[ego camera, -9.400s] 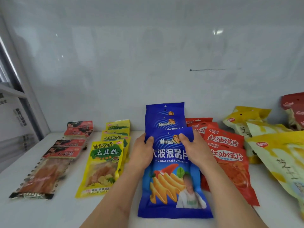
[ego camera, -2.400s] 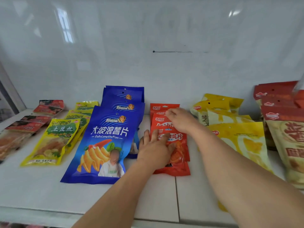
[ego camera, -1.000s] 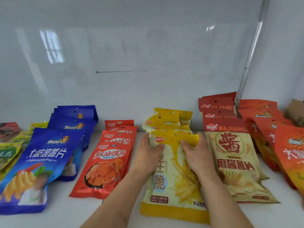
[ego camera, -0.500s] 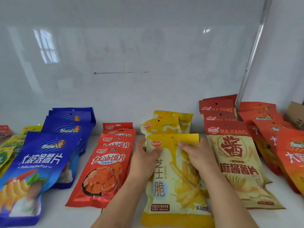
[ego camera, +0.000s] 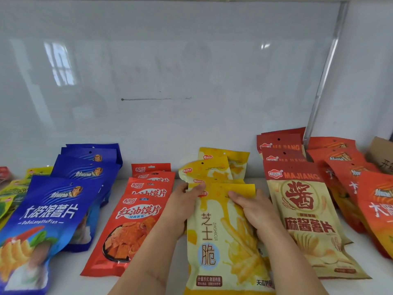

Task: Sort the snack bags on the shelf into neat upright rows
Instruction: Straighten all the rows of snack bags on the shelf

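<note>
Yellow snack bag [ego camera: 221, 235], front of shelf [ego camera: 361, 282]: left hand [ego camera: 180, 207] and right hand [ego camera: 253, 207] gripped its top corners, fingers curled.

**Shelf stock count**

Blue bags [ego camera: 53, 211]: four, at the shelf's left end.
Small red bags [ego camera: 131, 226]: four.
Yellow bags [ego camera: 221, 241]: four visible, mid-shelf.
Cream bags with red tops [ego camera: 306, 220]: three or four; the rear ones overlap.
Orange bags [ego camera: 378, 209]: four visible, at the right end.
Hands: two.
</note>
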`<state>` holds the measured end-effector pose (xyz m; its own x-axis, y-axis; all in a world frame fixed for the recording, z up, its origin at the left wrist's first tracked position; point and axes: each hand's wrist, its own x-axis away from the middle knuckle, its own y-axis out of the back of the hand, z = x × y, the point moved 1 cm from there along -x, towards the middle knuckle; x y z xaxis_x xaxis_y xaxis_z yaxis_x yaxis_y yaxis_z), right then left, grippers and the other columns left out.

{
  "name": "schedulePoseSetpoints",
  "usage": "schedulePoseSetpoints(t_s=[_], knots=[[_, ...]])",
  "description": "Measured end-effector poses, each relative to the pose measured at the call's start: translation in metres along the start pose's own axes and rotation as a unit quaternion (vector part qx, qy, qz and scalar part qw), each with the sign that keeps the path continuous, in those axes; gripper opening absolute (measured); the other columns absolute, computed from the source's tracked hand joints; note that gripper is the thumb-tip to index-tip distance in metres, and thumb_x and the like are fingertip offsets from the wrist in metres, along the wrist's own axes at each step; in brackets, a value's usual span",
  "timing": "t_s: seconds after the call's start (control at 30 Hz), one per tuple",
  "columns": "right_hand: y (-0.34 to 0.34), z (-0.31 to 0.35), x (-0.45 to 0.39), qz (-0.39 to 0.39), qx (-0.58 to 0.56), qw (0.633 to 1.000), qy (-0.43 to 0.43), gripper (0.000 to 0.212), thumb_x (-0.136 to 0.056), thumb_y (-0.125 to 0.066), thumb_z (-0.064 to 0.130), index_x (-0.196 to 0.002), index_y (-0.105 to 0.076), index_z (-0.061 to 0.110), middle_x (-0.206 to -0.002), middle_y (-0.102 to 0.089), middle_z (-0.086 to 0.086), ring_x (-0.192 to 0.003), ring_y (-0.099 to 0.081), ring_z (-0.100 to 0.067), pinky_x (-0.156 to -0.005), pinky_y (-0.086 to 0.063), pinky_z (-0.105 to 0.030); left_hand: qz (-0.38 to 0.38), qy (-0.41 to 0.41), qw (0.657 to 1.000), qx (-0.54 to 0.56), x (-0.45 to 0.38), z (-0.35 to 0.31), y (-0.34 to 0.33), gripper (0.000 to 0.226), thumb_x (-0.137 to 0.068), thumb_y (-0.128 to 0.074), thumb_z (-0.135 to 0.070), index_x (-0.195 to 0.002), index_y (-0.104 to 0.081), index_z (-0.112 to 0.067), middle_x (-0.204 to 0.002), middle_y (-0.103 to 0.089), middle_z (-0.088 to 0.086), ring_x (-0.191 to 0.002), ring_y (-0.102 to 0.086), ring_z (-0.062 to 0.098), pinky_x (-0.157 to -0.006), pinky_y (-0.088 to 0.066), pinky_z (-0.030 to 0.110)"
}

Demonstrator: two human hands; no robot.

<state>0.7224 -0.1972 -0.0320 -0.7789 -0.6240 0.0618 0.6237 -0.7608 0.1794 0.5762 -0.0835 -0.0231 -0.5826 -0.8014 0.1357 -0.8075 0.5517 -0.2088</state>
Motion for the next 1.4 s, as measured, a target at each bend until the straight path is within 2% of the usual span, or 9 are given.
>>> schedulePoseSetpoints(t_s=[0.13, 0.27, 0.63, 0.73, 0.9, 1.07, 1.17, 1.27, 1.4], knots=[[0.000, 0.000, -0.004, 0.008, 0.003, 1.000, 0.014, 0.048, -0.079, -0.078, 0.046, -0.112, -0.056, 0.019, -0.104, -0.065, 0.003, -0.093, -0.063, -0.018, -0.080, -0.050, -0.035, -0.021, -0.029, 0.999, -0.014, -0.004, 0.002, 0.001, 0.024, -0.094, -0.070, -0.028, -0.112, -0.066, -0.013, -0.094, -0.079, 0.009, -0.079, -0.078, 0.028, -0.057, -0.060, 0.033], [0.001, -0.003, -0.010, 0.016, -0.023, 0.999, 0.024, 0.038, -0.078, -0.078, 0.046, -0.105, -0.060, 0.026, -0.105, -0.070, 0.003, -0.095, -0.068, -0.019, -0.090, -0.055, -0.043, -0.016, -0.032, 0.999, -0.010, -0.007, 0.000, 0.001, 0.028, -0.095, -0.068, -0.034, -0.112, -0.067, -0.013, -0.095, -0.079, 0.009, -0.083, -0.077, 0.030, -0.073, -0.063, 0.045], [0.001, 0.001, -0.007, 0.030, -0.015, 0.999, 0.034, 0.043, -0.081, -0.076, 0.044, -0.115, -0.058, 0.025, -0.107, -0.068, 0.004, -0.095, -0.066, -0.017, -0.086, -0.054, -0.038, 0.012, -0.051, 0.999, 0.004, -0.009, 0.003, 0.004, 0.029, -0.096, -0.062, -0.045, -0.121, -0.063, -0.030, -0.105, -0.078, 0.003, -0.091, -0.077, 0.026, -0.086, -0.061, 0.050], [0.003, 0.001, -0.005, 0.042, -0.013, 0.998, 0.036, 0.040, -0.082, -0.076, 0.042, -0.114, -0.058, 0.026, -0.107, -0.068, 0.004, -0.095, -0.066, -0.017, -0.085, -0.053, -0.037, 0.011, -0.071, 0.997, 0.007, -0.009, 0.002, 0.001, 0.032, -0.097, -0.064, -0.037, -0.128, -0.055, -0.034, -0.109, -0.077, 0.002, -0.089, -0.077, 0.025, -0.075, -0.063, 0.042], [0.003, -0.002, -0.002, 0.065, -0.005, 0.997, 0.043, 0.043, -0.083, -0.075, 0.044, -0.120, -0.057, 0.032, -0.107, -0.068, 0.010, -0.096, -0.065, -0.011, -0.085, -0.052, -0.033, 0.021, -0.030, 0.998, 0.043, -0.003, 0.000, -0.001, 0.022, -0.099, -0.063, -0.022, -0.120, -0.061, -0.016, -0.094, -0.079, 0.007, -0.079, -0.078, 0.027, -0.058, -0.061, 0.035], [-0.001, -0.008, -0.001, 0.060, 0.006, 0.996, 0.065, 0.046, -0.082, -0.078, 0.034, -0.124, -0.059, 0.030, -0.109, -0.072, 0.007, -0.097, -0.068, -0.012, -0.081, -0.052, -0.028, 0.096, 0.023, 0.992, 0.076, 0.005, -0.004, -0.002, 0.006, -0.099, -0.061, -0.019, -0.101, -0.067, -0.018, -0.093, -0.079, 0.012, -0.081, -0.077, 0.030, -0.074, -0.061, 0.043], [-0.002, -0.013, -0.004, 0.050, 0.003, 0.997, 0.061, 0.049, -0.079, -0.080, 0.035, -0.124, -0.060, 0.029, -0.108, -0.074, 0.005, -0.097, -0.070, -0.015, -0.087, -0.055, -0.037, 0.111, 0.049, 0.989, 0.089, 0.005, -0.004, 0.002, 0.021, -0.096, -0.062, -0.007, -0.116, -0.065, -0.011, -0.107, -0.076, 0.019, -0.095, -0.074, 0.039, -0.086, -0.058, 0.053], [0.000, -0.012, 0.001, 0.046, -0.035, 0.998, 0.030, 0.048, -0.077, -0.080, 0.043, -0.119, -0.062, 0.028, -0.106, -0.073, 0.006, -0.094, -0.070, -0.015, -0.076, -0.055, -0.031, 0.112, 0.034, 0.988, 0.105, 0.005, -0.005, 0.001, 0.027, -0.095, -0.059, 0.001, -0.118, -0.063, -0.012, -0.108, -0.076, 0.019, -0.094, -0.074, 0.041, -0.080, -0.060, 0.052], [0.001, -0.007, 0.007, 0.065, -0.032, 0.997, 0.031, 0.055, -0.069, -0.080, 0.056, -0.115, -0.069, 0.027, -0.101, -0.076, 0.009, -0.094, -0.072, -0.014, -0.089, -0.056, -0.038, 0.104, 0.004, 0.987, 0.119, 0.006, -0.005, -0.004, 0.026, -0.094, -0.059, 0.004, -0.117, -0.063, -0.009, -0.110, -0.074, 0.023, -0.097, -0.072, 0.045, -0.076, -0.062, 0.053]])
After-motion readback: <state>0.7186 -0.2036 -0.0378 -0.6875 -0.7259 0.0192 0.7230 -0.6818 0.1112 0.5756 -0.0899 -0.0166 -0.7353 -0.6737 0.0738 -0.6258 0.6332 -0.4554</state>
